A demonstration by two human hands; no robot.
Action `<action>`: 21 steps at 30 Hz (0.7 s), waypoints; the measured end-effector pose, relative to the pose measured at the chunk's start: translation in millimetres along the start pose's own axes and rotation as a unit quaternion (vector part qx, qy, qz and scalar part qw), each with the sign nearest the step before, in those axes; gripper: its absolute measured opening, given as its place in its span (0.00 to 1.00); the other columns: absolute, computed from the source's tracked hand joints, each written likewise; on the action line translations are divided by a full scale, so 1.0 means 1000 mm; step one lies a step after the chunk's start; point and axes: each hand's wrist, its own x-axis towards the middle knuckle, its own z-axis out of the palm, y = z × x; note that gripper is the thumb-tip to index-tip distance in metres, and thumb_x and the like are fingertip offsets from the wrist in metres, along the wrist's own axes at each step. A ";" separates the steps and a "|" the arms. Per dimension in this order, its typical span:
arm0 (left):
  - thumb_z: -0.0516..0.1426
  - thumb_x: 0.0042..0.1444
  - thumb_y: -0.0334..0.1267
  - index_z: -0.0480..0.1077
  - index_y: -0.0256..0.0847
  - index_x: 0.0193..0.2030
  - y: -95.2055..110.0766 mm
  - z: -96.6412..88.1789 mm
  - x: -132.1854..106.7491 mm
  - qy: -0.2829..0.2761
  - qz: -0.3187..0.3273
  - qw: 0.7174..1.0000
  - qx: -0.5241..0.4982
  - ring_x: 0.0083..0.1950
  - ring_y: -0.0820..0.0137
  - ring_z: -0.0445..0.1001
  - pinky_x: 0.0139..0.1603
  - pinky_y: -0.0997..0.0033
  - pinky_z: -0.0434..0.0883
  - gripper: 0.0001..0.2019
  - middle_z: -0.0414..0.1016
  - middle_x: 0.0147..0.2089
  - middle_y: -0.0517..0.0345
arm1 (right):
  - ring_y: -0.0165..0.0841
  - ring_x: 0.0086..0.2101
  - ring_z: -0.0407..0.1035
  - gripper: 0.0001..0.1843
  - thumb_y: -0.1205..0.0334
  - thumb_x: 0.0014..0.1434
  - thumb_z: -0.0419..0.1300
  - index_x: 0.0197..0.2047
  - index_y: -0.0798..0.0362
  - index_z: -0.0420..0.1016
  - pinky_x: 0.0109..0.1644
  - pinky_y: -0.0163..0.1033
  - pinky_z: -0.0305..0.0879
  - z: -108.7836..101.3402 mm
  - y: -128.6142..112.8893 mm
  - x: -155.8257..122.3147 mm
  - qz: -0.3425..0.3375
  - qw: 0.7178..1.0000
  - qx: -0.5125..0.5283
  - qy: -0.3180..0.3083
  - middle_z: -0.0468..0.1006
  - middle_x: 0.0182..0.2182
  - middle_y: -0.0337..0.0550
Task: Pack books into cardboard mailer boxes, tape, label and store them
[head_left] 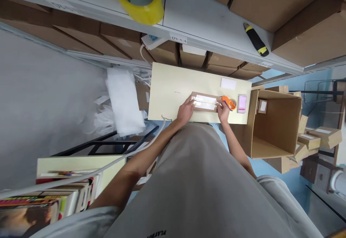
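A slim brown cardboard box (207, 109) lies on the pale yellow table (167, 94), with a shiny white label on its top. At the box's left end, my left hand (185, 111) is closed on it, thumb on the top. My right hand (223, 112) pinches the box's right end, fingers bent over the label's edge. Just beyond the right hand lies an orange tape dispenser (228, 102). A thin blue strip shows beside the right fingers; I cannot tell what it is. A phone (242, 103) with a lit pinkish screen rests farther right.
A large open carton (277, 122) stands right of the table, with smaller boxes (323, 137) beyond it. White paper (228, 83) lies at the table's back. The shelf above holds yellow tape (137, 0) and a cutter (255, 39). A white cable (113, 160) crosses at left.
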 end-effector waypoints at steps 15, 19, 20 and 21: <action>0.54 0.64 0.24 0.82 0.33 0.66 -0.140 -0.108 0.011 0.252 -0.147 0.952 -0.086 0.82 0.49 0.72 0.87 0.42 0.65 0.26 0.73 0.80 0.36 | 0.43 0.58 0.86 0.16 0.60 0.81 0.60 0.65 0.51 0.83 0.67 0.47 0.79 0.197 -0.118 -0.004 -0.053 0.989 -0.033 -0.135 0.89 0.63 0.45; 0.57 0.66 0.29 0.83 0.35 0.63 -0.166 -0.144 0.006 0.300 -0.217 0.922 -0.113 0.81 0.46 0.73 0.88 0.40 0.61 0.22 0.75 0.78 0.35 | 0.38 0.53 0.87 0.16 0.58 0.79 0.66 0.66 0.50 0.84 0.66 0.47 0.81 0.246 -0.144 -0.004 -0.064 0.985 -0.020 -0.158 0.89 0.63 0.39; 0.58 0.66 0.30 0.83 0.36 0.64 -0.165 -0.147 0.005 0.300 -0.223 0.920 -0.115 0.82 0.46 0.72 0.88 0.39 0.60 0.22 0.74 0.78 0.35 | 0.38 0.52 0.87 0.16 0.58 0.79 0.67 0.65 0.50 0.84 0.66 0.47 0.82 0.249 -0.145 -0.003 -0.062 0.986 -0.015 -0.156 0.89 0.62 0.38; 0.58 0.66 0.29 0.82 0.37 0.65 -0.161 -0.147 0.005 0.294 -0.223 0.923 -0.113 0.82 0.46 0.71 0.89 0.40 0.59 0.23 0.73 0.80 0.36 | 0.38 0.52 0.87 0.15 0.60 0.79 0.66 0.65 0.50 0.84 0.65 0.47 0.83 0.247 -0.143 -0.003 -0.058 0.987 -0.009 -0.150 0.89 0.62 0.39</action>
